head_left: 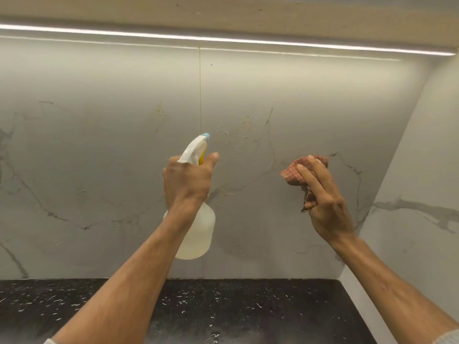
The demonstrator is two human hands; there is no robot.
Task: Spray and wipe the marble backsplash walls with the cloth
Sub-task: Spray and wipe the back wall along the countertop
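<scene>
My left hand grips a translucent white spray bottle by its neck, a finger on the yellow trigger, with the blue nozzle aimed at the grey marble backsplash. Brownish specks and smears mark the wall just beyond the nozzle, near a vertical seam. My right hand holds a bunched reddish checked cloth raised close to the wall, to the right of the bottle. The side wall of the same veined marble meets the back wall at a corner on the right.
A black speckled countertop runs along the bottom, with a few wet drops on it. An LED light strip glows under a wooden cabinet at the top.
</scene>
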